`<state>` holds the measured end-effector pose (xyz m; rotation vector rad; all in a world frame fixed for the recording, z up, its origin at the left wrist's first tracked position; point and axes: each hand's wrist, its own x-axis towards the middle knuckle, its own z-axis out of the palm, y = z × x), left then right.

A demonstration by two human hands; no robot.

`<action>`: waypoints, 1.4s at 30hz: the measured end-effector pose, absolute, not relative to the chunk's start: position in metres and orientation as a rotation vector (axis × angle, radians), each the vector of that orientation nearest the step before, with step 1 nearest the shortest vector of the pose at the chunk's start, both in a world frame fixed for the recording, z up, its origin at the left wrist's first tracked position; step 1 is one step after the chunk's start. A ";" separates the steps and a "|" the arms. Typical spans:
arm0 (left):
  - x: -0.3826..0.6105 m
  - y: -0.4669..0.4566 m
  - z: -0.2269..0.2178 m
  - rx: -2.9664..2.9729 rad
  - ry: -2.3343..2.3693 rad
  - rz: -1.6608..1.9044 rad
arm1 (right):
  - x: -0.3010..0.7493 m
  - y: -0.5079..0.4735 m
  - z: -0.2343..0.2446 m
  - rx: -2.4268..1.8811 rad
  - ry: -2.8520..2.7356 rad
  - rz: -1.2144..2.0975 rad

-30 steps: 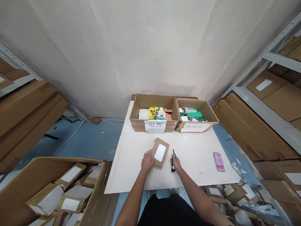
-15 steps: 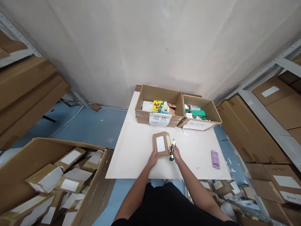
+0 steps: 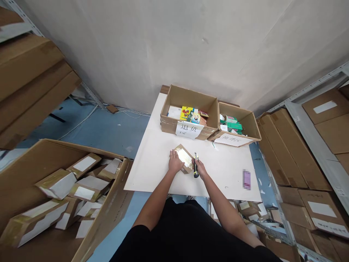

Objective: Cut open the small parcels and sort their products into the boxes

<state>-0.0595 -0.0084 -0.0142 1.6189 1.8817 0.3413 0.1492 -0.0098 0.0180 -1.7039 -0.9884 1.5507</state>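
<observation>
A small brown cardboard parcel [image 3: 184, 158] with shiny tape across its top lies near the front of the white table [image 3: 152, 160]. My left hand [image 3: 174, 162] rests on the parcel's left side, fingers curled over its edge. My right hand [image 3: 200, 168] is closed round a black and yellow utility knife [image 3: 195, 165], which stands against the parcel's right side.
Two open cartons with paper labels stand at the table's far edge: the left one [image 3: 188, 109] holds colourful small boxes, the right one [image 3: 237, 123] green ones. A big carton [image 3: 62, 189] of taped parcels stands at my left. Shelves with boxes flank both sides. A small pink item [image 3: 247, 179] lies on the table's right.
The parcel has been turned over, its white label no longer up and a taped face showing. My right hand has brought the knife up against it. The camera has tilted down and left.
</observation>
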 end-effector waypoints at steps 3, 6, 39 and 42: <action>-0.069 0.009 -0.009 1.787 1.708 0.198 | 0.146 -0.009 0.021 -1.797 -1.050 1.413; -0.075 0.020 -0.006 1.885 1.622 0.108 | 0.140 -0.007 0.027 -1.881 -1.138 1.386; -0.054 0.014 -0.007 1.512 1.821 -0.033 | 0.067 0.060 0.062 -2.154 -2.551 0.861; -0.059 0.011 -0.011 1.535 1.823 0.004 | 0.074 0.052 0.060 -2.135 -2.568 0.905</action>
